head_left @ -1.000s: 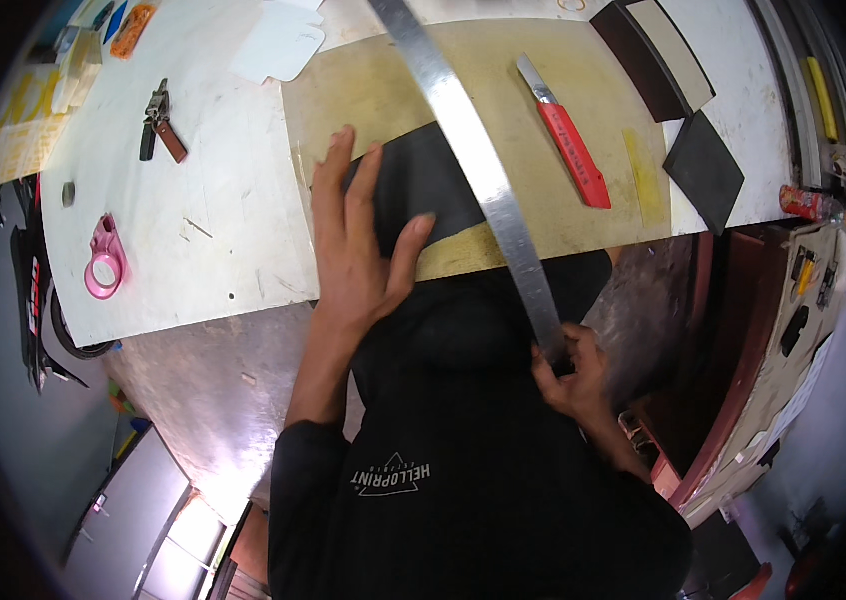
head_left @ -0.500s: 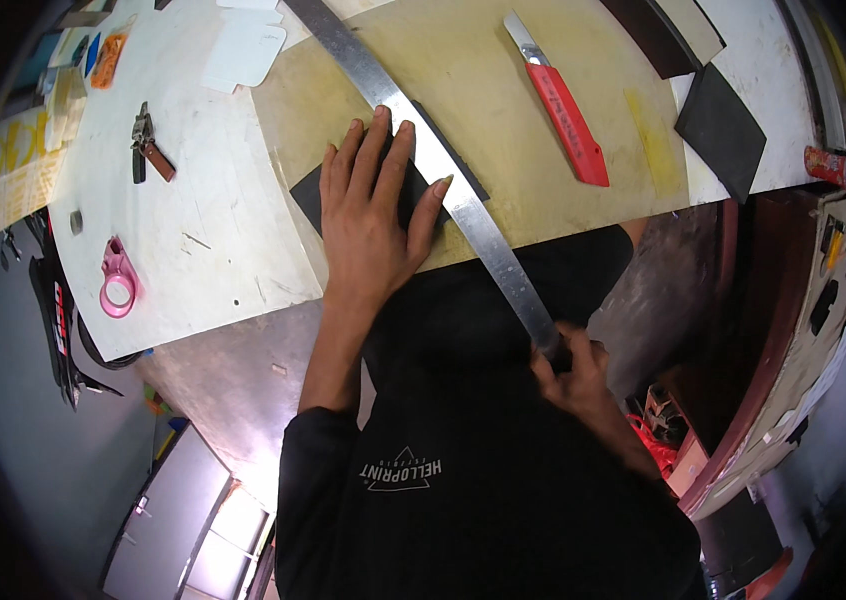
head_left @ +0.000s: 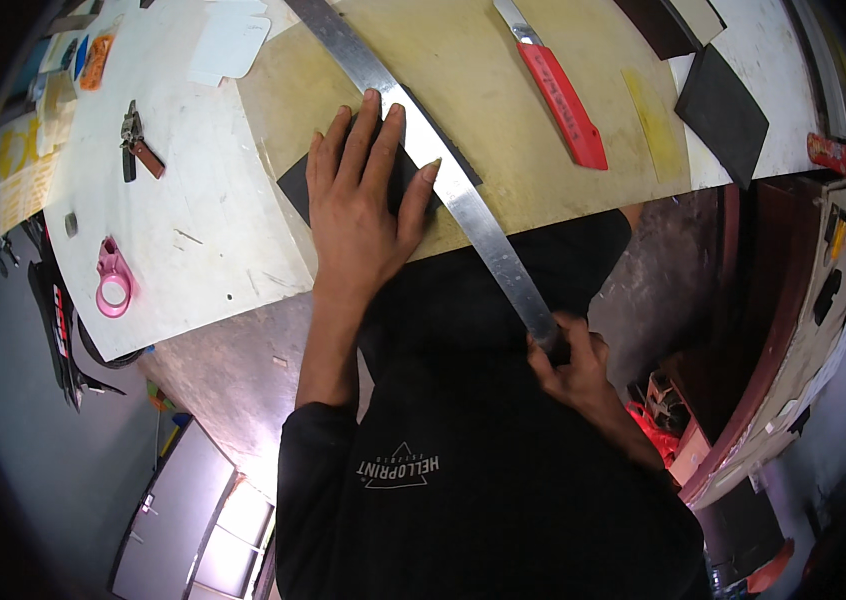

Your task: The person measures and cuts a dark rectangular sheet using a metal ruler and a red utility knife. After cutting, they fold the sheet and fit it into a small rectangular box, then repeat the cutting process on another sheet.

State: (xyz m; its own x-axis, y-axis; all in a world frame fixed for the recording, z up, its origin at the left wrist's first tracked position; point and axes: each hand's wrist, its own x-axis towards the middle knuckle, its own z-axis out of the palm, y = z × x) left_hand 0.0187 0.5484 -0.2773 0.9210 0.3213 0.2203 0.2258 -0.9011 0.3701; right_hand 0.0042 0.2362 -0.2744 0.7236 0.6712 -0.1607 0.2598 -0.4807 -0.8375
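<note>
A long steel ruler (head_left: 488, 232) lies slantwise across a black sheet (head_left: 295, 188) on the yellowish cutting mat (head_left: 483, 100). Its near end sticks out past the table edge. There my right hand (head_left: 575, 368) grips it between thumb and fingers. My left hand (head_left: 361, 210) rests flat with fingers spread over the black sheet, fingertips and thumb touching the ruler's left side. Much of the sheet is hidden beneath the hand and ruler. A red utility knife (head_left: 565, 105) with its blade out lies on the mat, right of the ruler.
Pliers (head_left: 138, 145) and a pink tape dispenser (head_left: 114, 280) lie on the white table (head_left: 213, 210) at left. White paper pieces (head_left: 228, 45) are at the top. Another black sheet (head_left: 723, 115) sits at the right edge. A dark red-edged cabinet (head_left: 743, 400) stands at lower right.
The view has shifted slightly, so the table items appear a little higher and further left. Both hands keep their places on the ruler and black sheet.
</note>
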